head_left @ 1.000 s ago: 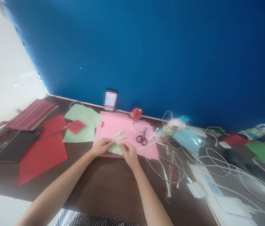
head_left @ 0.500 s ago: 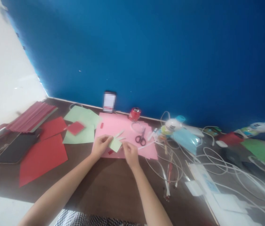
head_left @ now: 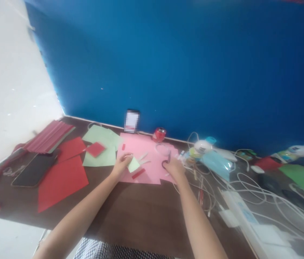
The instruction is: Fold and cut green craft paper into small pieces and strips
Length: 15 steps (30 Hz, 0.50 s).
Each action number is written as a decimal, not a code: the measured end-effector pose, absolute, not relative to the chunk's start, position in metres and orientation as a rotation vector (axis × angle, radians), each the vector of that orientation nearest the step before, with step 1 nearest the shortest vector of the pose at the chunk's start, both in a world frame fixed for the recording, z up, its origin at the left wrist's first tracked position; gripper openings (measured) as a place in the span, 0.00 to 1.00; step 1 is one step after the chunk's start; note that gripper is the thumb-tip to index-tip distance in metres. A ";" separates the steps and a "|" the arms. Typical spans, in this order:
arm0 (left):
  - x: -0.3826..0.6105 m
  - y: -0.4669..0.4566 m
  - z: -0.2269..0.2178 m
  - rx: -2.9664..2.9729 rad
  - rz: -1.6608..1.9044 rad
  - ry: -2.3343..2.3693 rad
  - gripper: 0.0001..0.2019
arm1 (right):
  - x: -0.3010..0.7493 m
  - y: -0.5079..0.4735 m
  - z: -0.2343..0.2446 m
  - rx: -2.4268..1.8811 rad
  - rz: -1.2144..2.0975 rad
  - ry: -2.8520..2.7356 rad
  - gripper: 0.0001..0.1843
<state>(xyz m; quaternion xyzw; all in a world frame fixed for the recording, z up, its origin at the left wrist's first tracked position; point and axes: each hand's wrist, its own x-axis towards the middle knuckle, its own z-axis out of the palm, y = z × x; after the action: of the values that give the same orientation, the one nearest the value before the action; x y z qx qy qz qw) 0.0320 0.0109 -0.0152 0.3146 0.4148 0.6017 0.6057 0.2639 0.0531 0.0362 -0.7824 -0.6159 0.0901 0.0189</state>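
Pinched in my left hand [head_left: 122, 166] is a small light green paper piece [head_left: 134, 164], held over the pink paper sheets [head_left: 143, 144]. My right hand [head_left: 175, 169] has its fingers closed at the dark handles of the scissors [head_left: 166, 163] on the right part of the pink paper; its palm and fingers partly hide them. Thin pale green paper strips [head_left: 143, 157] lie beside the green piece. A red paper strip [head_left: 138, 174] rests near the pink paper's front edge. Motion blur softens the picture.
Red sheets [head_left: 62, 183], green sheets [head_left: 101, 158] and a dark phone [head_left: 34, 171] lie to the left. A red round container [head_left: 159, 134] and an upright screen [head_left: 132, 121] stand by the blue wall. Tangled white cables [head_left: 251, 194] and a power strip [head_left: 239, 205] fill the right.
My right hand has left the green paper piece, moved right and closed at the scissors. The left hand keeps the piece. The pale strips are now on the pink paper. The view has shifted slightly.
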 end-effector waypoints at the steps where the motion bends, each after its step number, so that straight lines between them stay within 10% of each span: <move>1: 0.032 0.011 -0.014 0.700 1.402 0.940 0.18 | 0.266 0.052 0.037 -2.416 0.245 -1.911 0.18; 15: 0.025 0.015 -0.010 0.540 1.456 0.856 0.23 | 0.242 -0.007 0.021 -1.271 1.502 -1.262 0.23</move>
<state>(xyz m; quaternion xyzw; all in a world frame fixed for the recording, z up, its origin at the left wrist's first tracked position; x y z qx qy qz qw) 0.0248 0.0155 -0.0105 0.2359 0.3742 0.6364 0.6319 0.2415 -0.0071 0.0215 -0.5004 -0.4967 0.5913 0.3915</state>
